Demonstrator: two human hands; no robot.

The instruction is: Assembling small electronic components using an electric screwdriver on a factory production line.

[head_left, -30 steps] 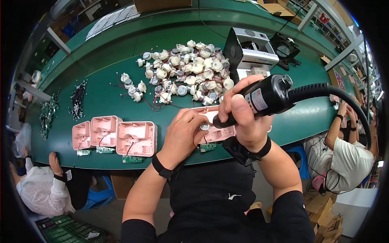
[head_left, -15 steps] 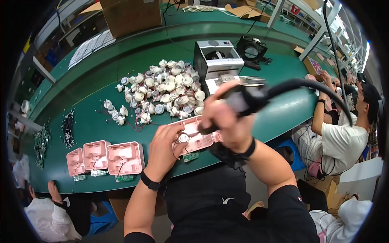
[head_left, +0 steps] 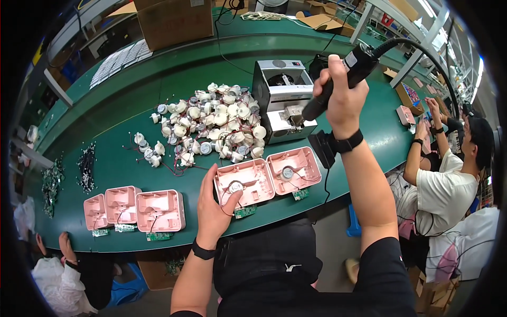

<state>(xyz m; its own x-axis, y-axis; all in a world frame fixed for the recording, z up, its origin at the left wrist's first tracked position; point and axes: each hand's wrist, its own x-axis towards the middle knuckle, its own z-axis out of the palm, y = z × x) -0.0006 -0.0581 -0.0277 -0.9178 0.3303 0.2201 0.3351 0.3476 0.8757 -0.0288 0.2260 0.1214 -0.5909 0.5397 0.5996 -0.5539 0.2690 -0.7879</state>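
Note:
My left hand [head_left: 212, 217] grips the left side of a pink plastic housing [head_left: 259, 177], its thumb over the wall by a small round motor [head_left: 235, 186] seated inside. A green circuit board [head_left: 245, 212] hangs at this housing's near edge. My right hand [head_left: 346, 100] is wrapped round a black corded electric screwdriver [head_left: 361, 59]. The screwdriver's lower end points at the front of a grey-white screw feeder [head_left: 285, 93]; whether its tip touches cannot be made out. Right beside the held housing lies a second pink housing [head_left: 305, 162] with its own motor [head_left: 287, 173].
Behind my left hand spreads a heap of white motors [head_left: 216, 116] with wires. Farther left stand three pink housings [head_left: 160, 210], black wires [head_left: 87, 166] and a pile of green boards [head_left: 53, 185]. Co-workers sit at right, one in a white shirt [head_left: 443, 174]; another is at lower left.
My right hand has carried the screwdriver up and right, from over the pink housing to the screw feeder. My left thumb and fingers have spread wider at the housing's left side.

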